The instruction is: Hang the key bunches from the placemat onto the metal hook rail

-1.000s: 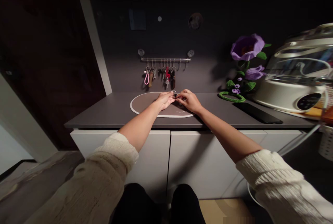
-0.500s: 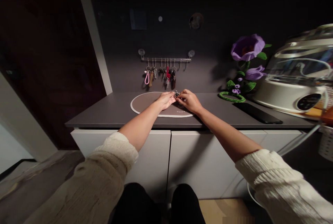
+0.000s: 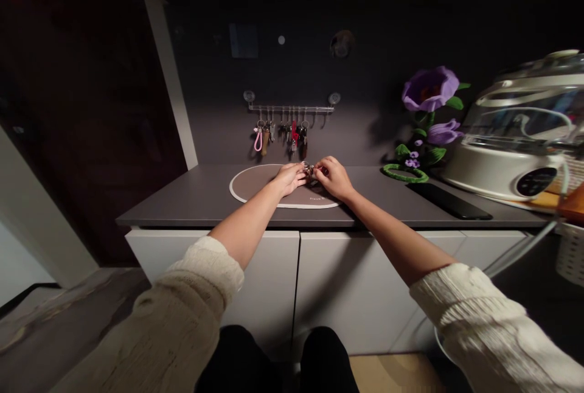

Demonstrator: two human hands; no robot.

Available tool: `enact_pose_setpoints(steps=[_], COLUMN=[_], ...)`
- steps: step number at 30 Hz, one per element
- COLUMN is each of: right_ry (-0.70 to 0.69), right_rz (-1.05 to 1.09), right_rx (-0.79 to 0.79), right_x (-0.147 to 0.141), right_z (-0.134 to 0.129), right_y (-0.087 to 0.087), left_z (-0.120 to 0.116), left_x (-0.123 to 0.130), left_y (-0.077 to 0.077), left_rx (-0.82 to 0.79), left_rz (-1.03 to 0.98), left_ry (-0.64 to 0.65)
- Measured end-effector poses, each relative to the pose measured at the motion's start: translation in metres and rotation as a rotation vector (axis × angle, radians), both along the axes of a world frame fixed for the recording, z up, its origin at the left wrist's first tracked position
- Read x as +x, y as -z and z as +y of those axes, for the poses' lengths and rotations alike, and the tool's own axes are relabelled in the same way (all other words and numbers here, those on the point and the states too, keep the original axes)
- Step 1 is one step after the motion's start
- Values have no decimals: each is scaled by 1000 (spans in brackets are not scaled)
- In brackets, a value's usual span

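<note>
On the grey counter (image 3: 173, 201) lies a brown mat (image 3: 255, 185). Over its right part, the person's left hand (image 3: 289, 179) and right hand (image 3: 335, 178) sit close together, both pinching a small key ring (image 3: 309, 169) between them. Beyond, keys (image 3: 294, 135) hang from a clear rail (image 3: 292, 108) on the far wall (image 3: 210, 131).

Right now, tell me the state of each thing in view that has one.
Left hand: fingers at a small metal ring, seemingly holding it
Right hand: fingers bent in beside the ring, exact grip unclear
Mat: flat on the counter
Keys: hanging from the rail
Phone: lying flat, dark
Purple flower: upright, petals open
Cabinet doors: shut
</note>
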State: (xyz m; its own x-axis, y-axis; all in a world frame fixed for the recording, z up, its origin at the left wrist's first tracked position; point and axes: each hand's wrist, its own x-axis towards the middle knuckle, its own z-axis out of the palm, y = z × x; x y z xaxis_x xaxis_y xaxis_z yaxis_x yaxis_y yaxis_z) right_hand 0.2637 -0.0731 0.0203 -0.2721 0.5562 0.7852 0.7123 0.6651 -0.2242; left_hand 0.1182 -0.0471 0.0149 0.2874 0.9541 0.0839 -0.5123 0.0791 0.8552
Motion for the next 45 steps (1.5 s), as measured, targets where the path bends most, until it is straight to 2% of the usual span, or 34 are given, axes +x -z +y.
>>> enact_pose_setpoints(steps=[6, 12, 17, 21, 24, 27, 29, 33, 40, 45], right_ry=[-43, -207, -297, -310, -318, -312, -303, -284, -279, -173], right_rz=[209, 480, 702, 795, 838, 874, 891, 922, 972, 982], right_rx=[-130, -303, -384, -406, -409, -413, -419, -436, -391, -332], right_x=[3, 6, 10, 12, 12, 11, 9, 5, -5, -7], right_z=[7, 12, 13, 17, 21, 27, 30, 40, 69, 97], right_y=[0, -1, -5, -9, -14, -21, -28, -45, -74, -86], left_z=[0, -2, -3, -2, 3, 10, 12, 14, 22, 27], left_x=[-1, -2, 2, 7, 6, 3, 1, 0, 1, 1], left_y=[0, 1, 2, 3, 6, 9, 11, 14, 21, 25], left_rx=[-8, 40, 113, 232, 337, 470, 555, 594, 432, 378], left_rz=[40, 70, 170, 284, 411, 653, 787, 883, 879, 879], left_ry=[26, 58, 7, -132, -334, -582, -666, -658, -594, -580])
